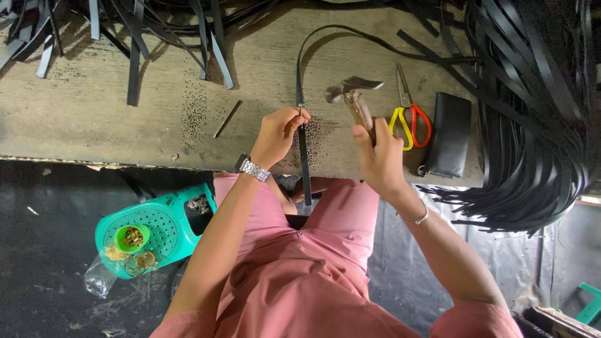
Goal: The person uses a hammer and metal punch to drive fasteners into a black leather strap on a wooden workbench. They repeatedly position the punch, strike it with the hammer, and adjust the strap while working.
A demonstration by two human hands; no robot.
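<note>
Pinching a small metal piece on the black strap (303,150), the left hand (278,134) faces the right hand (379,156) clenching a hammer (354,94) beside scissors (410,122).

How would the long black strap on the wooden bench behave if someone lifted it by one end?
The black strap would probably hang limp: it curves loosely across the bench and droops over its edge. It looks thin and flat, so likely light and unlikely to roll. The left hand pins it with fingertips alone.
</note>
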